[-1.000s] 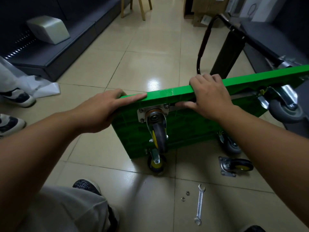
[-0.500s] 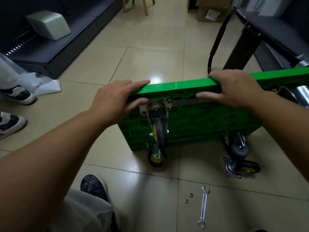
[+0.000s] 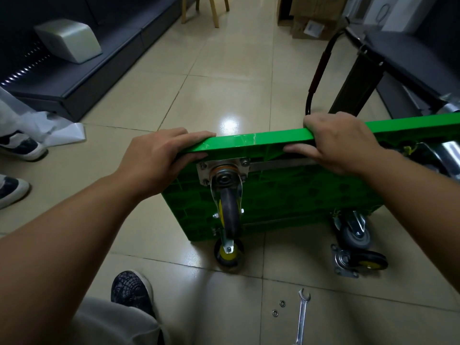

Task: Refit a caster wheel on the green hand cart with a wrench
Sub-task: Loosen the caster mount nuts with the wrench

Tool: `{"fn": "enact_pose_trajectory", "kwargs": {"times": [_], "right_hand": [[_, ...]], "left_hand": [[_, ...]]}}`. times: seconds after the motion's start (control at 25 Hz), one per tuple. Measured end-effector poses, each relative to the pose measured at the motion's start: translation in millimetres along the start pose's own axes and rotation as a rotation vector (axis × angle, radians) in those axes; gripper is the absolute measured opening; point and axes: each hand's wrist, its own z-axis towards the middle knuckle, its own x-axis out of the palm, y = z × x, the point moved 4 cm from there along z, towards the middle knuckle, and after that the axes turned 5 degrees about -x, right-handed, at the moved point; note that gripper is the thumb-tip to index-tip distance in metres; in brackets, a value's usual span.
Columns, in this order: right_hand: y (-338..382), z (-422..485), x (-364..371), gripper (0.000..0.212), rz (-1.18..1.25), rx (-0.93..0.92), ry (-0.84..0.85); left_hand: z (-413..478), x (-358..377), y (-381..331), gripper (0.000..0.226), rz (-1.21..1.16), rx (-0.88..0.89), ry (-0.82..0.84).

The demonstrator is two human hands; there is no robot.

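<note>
Two hands hold the green hand cart, which stands on its long side on the tiled floor with its ribbed underside turned toward the person. The left hand grips the upper edge at the near corner, its fingers laid along the top of the rim and the thumb tucked beneath it. The right hand grips the same edge further along, fingers curled over the far side and thumb pressed on the near face.

Just below the left hand a mounted caster with a dark wheel and yellow hub is bolted to the underside by a square plate. A second yellow-hubbed caster sits at the lower corner, touching the floor, and a grey caster is at the other lower corner. The loose caster wheel lies on the floor just beside the grey one, plate up on edge. Nearer the person, the wrench lies flat on the floor, with two small nuts just to its left. The cart's black handle rises beyond the right hand.

The person's own patterned shoe is at the bottom. Another person's shoes stand at the left edge, near a white sheet. A grey box rests on a dark platform, and cardboard boxes stand at the far end.
</note>
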Motion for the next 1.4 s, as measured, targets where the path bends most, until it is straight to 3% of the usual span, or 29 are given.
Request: {"fn": "enact_pose_trajectory", "kwargs": {"times": [0.4, 0.72, 0.8, 0.92, 0.96, 1.04, 1.2, 1.28, 1.4], "right_hand": [[28.4, -10.8, -5.7, 0.069, -0.006, 0.183, -0.007], [36.1, -16.9, 5.6, 0.069, -0.048, 0.264, -0.091], [41.5, -25.5, 4.8, 0.063, 0.028, 0.349, -0.201], [80.9, -76.5, 24.7, 0.045, 0.183, 0.466, -0.56], [99.5, -102.4, 45.8, 0.041, 0.229, 0.552, -0.604], [134.6, -157.1, 103.9, 0.036, 0.331, 0.733, -0.431], [165.9, -259.3, 227.7, 0.041, 0.724, 1.008, 0.512], [165.0, -289.7, 250.7, 0.037, 0.777, 1.161, 0.682], [172.5, -303.7, 266.1, 0.042, 0.775, 1.26, 0.748]], "left_hand": [[-0.3, 1.1, 8.3, 0.056, 0.034, -0.076, -0.032], [-4.4, 2.5, -1.4, 0.068, 0.065, -0.14, 0.061], [-3.3, 5.6, -5.0, 0.066, 0.072, -0.144, 0.041], [-3.2, 3.9, -4.9, 0.065, 0.073, -0.151, 0.03], [-3.9, 2.4, -4.7, 0.065, 0.074, -0.159, 0.029], [-6.6, 4.0, -6.7, 0.066, 0.072, -0.163, 0.035], [-15.0, 5.4, -12.5, 0.073, 0.083, -0.171, 0.046], [-16.8, 5.3, -10.6, 0.075, 0.09, -0.187, 0.059], [-13.3, 4.3, -8.4, 0.066, 0.118, -0.161, 0.037]]}}
